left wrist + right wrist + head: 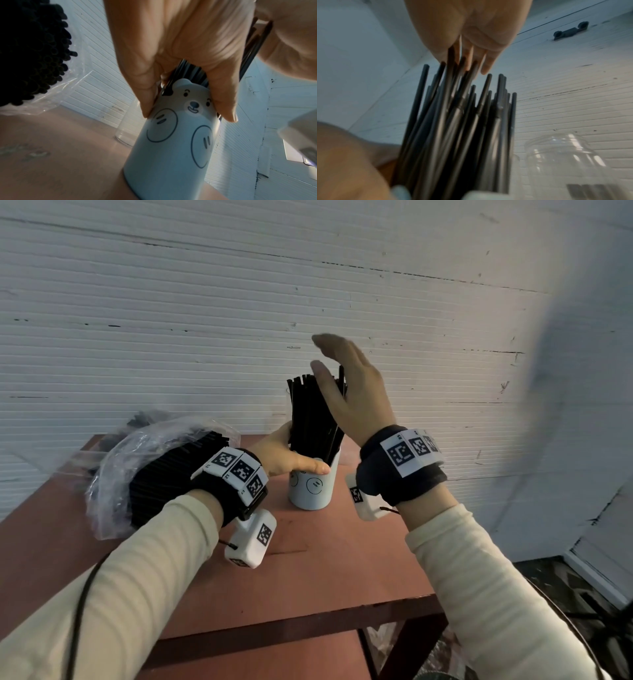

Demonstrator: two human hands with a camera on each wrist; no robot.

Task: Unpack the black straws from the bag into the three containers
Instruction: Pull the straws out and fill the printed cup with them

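Centre frame: your left hand (284, 455) clasps bear cup (311, 487); right hand (346, 392), fingers straight, steadies straws (310, 416). Light, slippery; gather mid-shaft.

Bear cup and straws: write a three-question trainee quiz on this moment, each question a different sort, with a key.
1. True or false: the right hand grips the straws in the bear cup with curled fingers.
2. Multiple choice: where is the plastic bag of black straws? A) on the table left of the cup; B) inside the cup; C) on the floor.
3. Fill in: the left hand holds the cup near its ____.

Key: 1 false, the fingers are straight, over the straw tips. 2 A. 3 rim.
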